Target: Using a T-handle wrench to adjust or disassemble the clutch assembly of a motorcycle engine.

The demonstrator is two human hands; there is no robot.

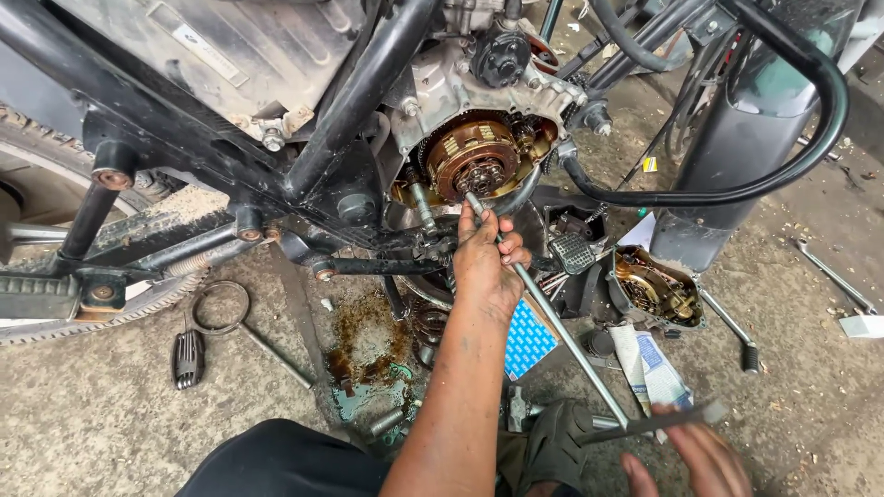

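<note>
Left hand point(486, 262): we are closing it round the shaft of the long T-handle socket wrench point(552, 317), close behind its working end, steadying it.
Right hand point(695, 460): we are spinning the crossbar at the near end; the fingers are blurred, so we cannot tell whether they are gripping it or lying open against it.
Wrench tip: we are seating it on the centre of the exposed clutch assembly point(474, 161), just beyond the left hand's fingertips.
Doing it well: we are judging that the shaft should stay in line with the fastener, with the left hand guiding loosely while the right turns.
Risk: we are watching for the socket slipping off at an angle.
Nearby: the removed clutch cover point(656, 293) is lying on the floor to the right of the left hand; an oil patch point(368, 345) sits left of the forearm.
</note>
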